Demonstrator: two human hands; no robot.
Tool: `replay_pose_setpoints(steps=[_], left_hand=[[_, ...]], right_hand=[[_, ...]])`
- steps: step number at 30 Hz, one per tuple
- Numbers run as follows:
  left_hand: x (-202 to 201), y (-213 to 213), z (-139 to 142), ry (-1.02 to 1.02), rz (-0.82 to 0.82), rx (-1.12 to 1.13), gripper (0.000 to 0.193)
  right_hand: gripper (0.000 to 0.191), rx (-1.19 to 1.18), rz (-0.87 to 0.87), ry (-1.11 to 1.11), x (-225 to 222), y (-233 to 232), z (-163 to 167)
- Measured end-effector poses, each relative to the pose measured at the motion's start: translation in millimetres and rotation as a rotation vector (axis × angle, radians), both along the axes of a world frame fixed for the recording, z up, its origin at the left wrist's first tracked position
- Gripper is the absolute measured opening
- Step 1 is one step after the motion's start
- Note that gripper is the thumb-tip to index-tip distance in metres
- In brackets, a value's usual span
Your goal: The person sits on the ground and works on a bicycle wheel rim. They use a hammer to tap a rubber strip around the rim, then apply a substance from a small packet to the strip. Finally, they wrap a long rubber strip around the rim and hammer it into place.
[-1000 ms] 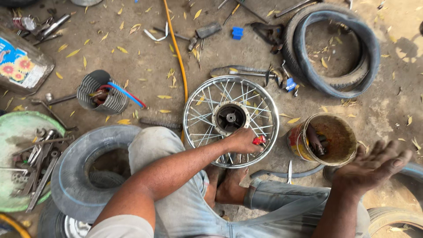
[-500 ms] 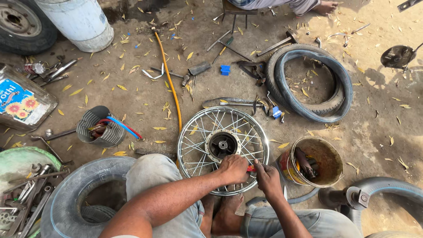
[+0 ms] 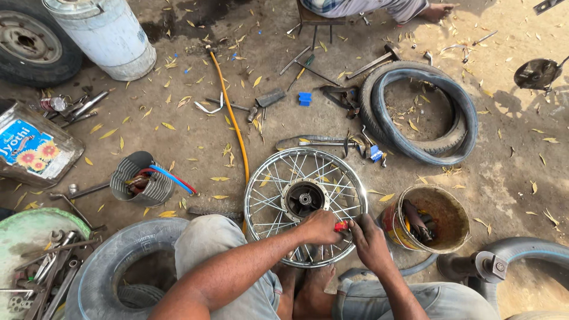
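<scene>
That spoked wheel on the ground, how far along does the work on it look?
Done: the spoked wheel lies bare, and a tyre lies apart on the ground beyond it. In hand: the left hand and right hand meet at the near rim, around a small red tool. Left: no tyre is on the rim yet; whether the spokes are finished cannot be told.

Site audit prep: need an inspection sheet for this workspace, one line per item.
Surface: bare dirt ground, strewn with yellow leaves.
Job's things: spoked wheel flat on ground; small red tool at its near rim.
Clutter: loose tyres, rusty bucket, tin of parts, scattered hand tools.
Grippers: left hand and right hand meet at the red tool; which one grips it is unclear.
Cables: orange hose runs to wheel.
Surroundings: white drum; another person's foot at top.
</scene>
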State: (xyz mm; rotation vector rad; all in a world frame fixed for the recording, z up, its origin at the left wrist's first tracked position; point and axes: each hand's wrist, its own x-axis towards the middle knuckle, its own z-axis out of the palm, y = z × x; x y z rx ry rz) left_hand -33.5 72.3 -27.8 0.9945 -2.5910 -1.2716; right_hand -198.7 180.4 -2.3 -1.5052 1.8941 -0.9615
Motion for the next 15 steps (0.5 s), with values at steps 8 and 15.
replay_pose_setpoints(steps=[8,15], left_hand=[[1.5,-2.4,-9.4,-0.039,-0.056,0.032,0.042],[8.8,0.2,12.4,0.13,-0.03,0.483,0.031]], right_hand=[[0.032,0.113,-0.119,-0.813,-12.7,-0.5,6.3],[0.029,0.159,0.01,-1.134,-12.1,3.0,-1.7]])
